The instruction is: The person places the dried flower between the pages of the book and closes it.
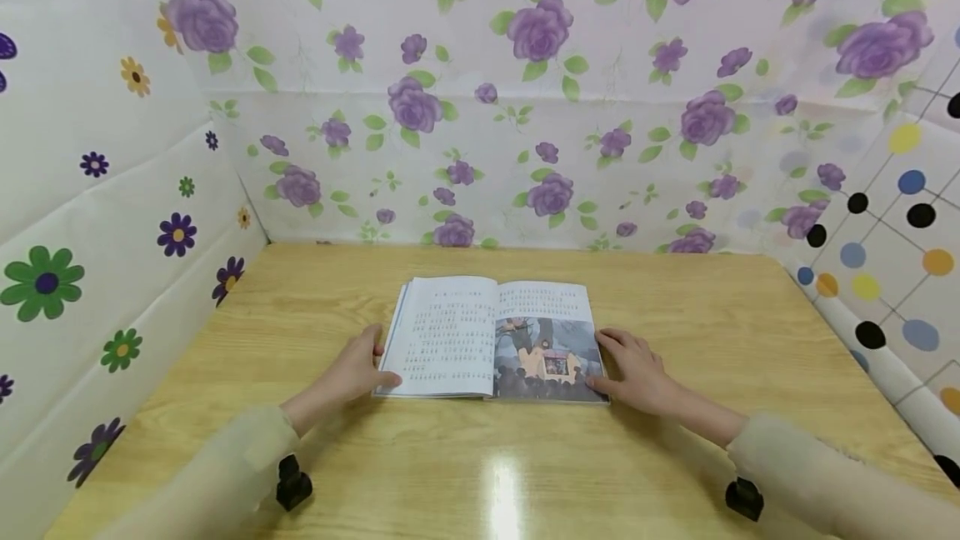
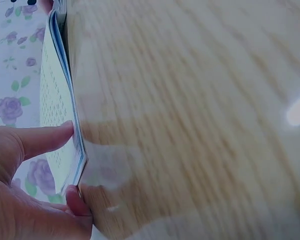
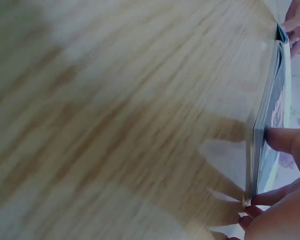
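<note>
An open book (image 1: 450, 336) lies on the wooden table, printed text on its left page and text above a dark picture with a crowd on its right page. At the left edge, my left hand (image 1: 354, 372) holds the book, thumb on the page. In the left wrist view, that thumb (image 2: 45, 139) presses near the page edge and a fingertip (image 2: 76, 200) shows at the book's corner. My right hand (image 1: 637, 372) grips the right edge. Its thumb (image 3: 285, 139) rests on the picture page in the right wrist view, other fingers at the book's side.
The glossy wooden table (image 1: 420, 473) shows a bright reflection near its front. A flowered cloth (image 1: 480, 148) hangs behind it, with patterned sheets at both sides. Black wrist devices (image 1: 292, 486) are by the sleeves.
</note>
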The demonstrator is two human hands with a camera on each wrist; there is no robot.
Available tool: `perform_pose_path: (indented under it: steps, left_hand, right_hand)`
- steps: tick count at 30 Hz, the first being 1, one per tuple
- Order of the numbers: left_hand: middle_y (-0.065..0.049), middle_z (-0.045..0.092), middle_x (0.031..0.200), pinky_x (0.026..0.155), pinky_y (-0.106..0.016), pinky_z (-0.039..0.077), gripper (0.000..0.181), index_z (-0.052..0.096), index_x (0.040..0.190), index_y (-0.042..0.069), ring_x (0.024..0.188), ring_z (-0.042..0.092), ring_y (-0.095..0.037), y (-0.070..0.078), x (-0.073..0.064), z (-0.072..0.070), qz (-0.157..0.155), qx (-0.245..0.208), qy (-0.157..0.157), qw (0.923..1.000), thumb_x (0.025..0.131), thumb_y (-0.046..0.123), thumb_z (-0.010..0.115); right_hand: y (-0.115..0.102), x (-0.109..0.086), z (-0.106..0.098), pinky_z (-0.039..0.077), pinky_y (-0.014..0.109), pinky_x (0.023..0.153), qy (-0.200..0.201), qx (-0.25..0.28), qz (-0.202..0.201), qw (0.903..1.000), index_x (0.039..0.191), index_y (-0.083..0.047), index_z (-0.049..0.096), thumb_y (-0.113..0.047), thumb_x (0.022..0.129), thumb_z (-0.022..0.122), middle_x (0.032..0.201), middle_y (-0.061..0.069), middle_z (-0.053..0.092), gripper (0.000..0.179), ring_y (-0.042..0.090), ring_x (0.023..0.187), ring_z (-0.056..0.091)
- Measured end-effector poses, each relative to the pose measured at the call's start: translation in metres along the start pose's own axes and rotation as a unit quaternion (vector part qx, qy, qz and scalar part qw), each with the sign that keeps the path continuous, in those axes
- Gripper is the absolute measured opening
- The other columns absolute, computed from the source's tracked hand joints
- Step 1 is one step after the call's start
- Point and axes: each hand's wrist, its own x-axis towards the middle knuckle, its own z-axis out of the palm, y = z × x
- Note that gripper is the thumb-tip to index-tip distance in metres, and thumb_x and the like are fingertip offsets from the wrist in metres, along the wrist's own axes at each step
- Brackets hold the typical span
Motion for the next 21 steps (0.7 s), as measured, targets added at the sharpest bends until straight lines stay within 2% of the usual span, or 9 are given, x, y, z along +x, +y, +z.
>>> perform_pose_path:
  steps: [5,8,16,21]
  left_hand:
    - [-0.024,0.056,0.118,0.090,-0.040,0.045,0.095,0.025,0.147,-0.016,0.101,0.051,-0.028,0.0005,0.0019,-0.0009,-0.024,-0.016,-0.019,0.9994,0.076,0.008,0.084]
    - [-0.025,0.056,0.121,0.091,-0.040,0.046,0.096,0.024,0.147,-0.017,0.101,0.052,-0.028,0.0018,0.0019,-0.0013,-0.030,-0.026,-0.024,0.9989,0.076,0.007,0.083]
    - [-0.018,0.052,0.111,0.075,-0.030,0.039,0.083,0.037,0.143,-0.012,0.092,0.048,-0.023,0.0029,0.0033,-0.0003,-0.031,-0.072,-0.019,0.9968,0.073,0.000,0.081]
    - [-0.018,0.048,0.111,0.080,-0.032,0.039,0.074,0.041,0.136,-0.011,0.097,0.044,-0.026,0.0010,0.0025,-0.0010,-0.043,-0.089,-0.015,0.9950,0.074,-0.001,0.081]
  right_hand:
    - [-0.0017,-0.0007,0.0004,0.034,0.071,0.094,0.005,0.005,-0.005,1.0000,0.146,0.005,0.043,-0.035,0.089,0.073,0.150,0.026,0.039,0.075,0.052,0.132,0.036]
    - [-0.0008,-0.0014,0.0008,0.035,0.070,0.094,0.004,0.005,-0.003,1.0000,0.145,0.005,0.043,-0.034,0.089,0.073,0.150,0.027,0.039,0.075,0.051,0.131,0.037]
    - [-0.0004,-0.0049,-0.0003,0.036,0.070,0.093,0.008,0.003,-0.007,0.9999,0.146,0.005,0.043,-0.035,0.090,0.072,0.150,0.027,0.038,0.075,0.052,0.130,0.037]
    - [0.0004,-0.0031,0.0004,0.036,0.069,0.093,0.010,0.006,-0.010,0.9999,0.146,0.005,0.042,-0.035,0.090,0.072,0.151,0.027,0.038,0.075,0.052,0.130,0.037]
